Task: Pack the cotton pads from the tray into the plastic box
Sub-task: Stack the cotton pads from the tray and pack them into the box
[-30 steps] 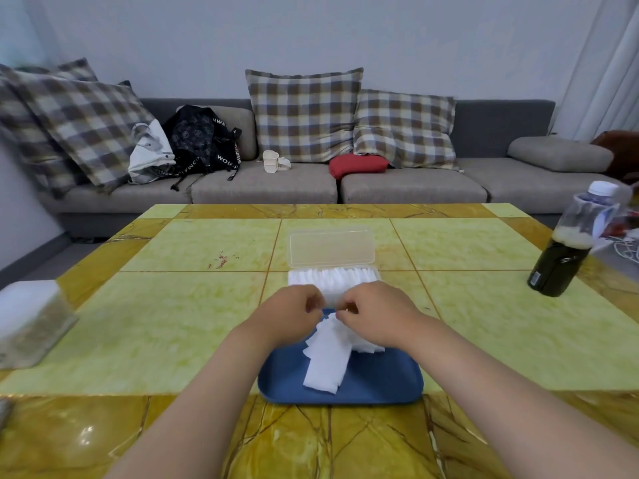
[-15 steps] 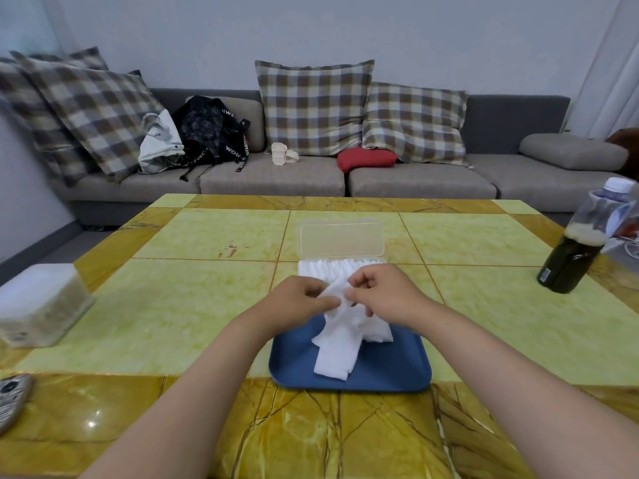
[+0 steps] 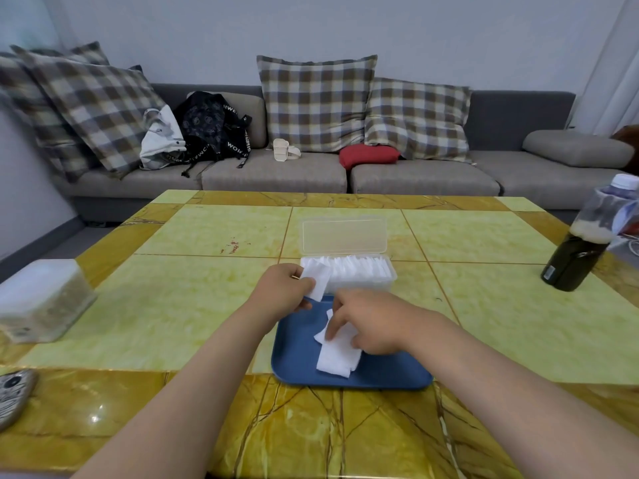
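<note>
The left hand pinches one pad between thumb and fingertips, holding it upright at the left end of the box; the box sits just beyond the far edge of the tray, its lid open and standing behind it. The row of pads already in the box looks tightly packed and nearly fills it, so the step in hand is likely slotting this pad into the little room left at the left end.

To do it well, keep the pad flat and on edge, parallel to the row; lead with its lower edge into the gap against the left wall; then slide it down rather than push from the top, since a soft pad will probably buckle or fold if pressed. A fingertip easing the row rightward should open the gap.

The right hand lies on the pile in the near half of the tray, fingers bent down onto it; whether they pinch a pad or only press cannot be told. Peeling off one pad at a time there would keep the pile from dragging along.
</note>
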A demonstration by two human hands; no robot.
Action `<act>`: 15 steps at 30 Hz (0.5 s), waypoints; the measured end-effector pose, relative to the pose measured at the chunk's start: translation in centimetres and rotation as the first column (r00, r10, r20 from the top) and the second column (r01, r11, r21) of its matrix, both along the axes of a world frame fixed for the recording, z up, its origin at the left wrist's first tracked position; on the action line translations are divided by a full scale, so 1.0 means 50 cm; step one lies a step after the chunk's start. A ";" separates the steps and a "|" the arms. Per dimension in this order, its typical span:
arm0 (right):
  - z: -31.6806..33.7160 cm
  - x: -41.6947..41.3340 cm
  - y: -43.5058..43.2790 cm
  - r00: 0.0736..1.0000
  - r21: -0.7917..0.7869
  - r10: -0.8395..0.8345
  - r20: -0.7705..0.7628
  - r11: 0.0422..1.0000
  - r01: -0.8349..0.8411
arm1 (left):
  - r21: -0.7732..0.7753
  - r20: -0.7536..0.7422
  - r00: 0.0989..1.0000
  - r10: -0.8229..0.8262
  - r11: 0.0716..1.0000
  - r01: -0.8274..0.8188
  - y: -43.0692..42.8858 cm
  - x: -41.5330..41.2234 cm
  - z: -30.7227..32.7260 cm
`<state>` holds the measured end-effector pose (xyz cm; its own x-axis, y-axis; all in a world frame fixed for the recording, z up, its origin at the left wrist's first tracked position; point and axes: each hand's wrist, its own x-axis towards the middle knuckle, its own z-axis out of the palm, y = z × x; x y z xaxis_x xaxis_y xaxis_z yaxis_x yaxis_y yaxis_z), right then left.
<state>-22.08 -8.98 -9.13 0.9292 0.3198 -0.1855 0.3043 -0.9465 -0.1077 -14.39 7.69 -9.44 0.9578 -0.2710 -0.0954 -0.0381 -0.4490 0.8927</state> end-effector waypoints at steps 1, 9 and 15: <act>0.003 -0.001 -0.001 1.000 -0.011 -0.008 0.010 1.000 0.008 | 0.000 -0.003 1.000 -0.001 1.000 0.001 -0.001 -0.002 0.001; 0.043 -0.004 -0.050 0.930 0.709 -0.355 -0.095 0.632 0.313 | -0.206 -0.093 0.994 0.062 0.975 -0.080 -0.006 -0.001 -0.006; 0.062 0.001 -0.045 0.788 0.860 -0.483 -0.382 0.125 0.494 | -0.488 -0.317 0.943 -0.104 0.870 -0.068 -0.035 -0.022 0.006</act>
<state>-22.05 -11.22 -6.02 0.9581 -0.2483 -0.1426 -0.1884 -0.1719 -0.9669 -15.48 5.94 -9.16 0.8903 -0.3813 -0.2488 0.2860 0.0433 0.9572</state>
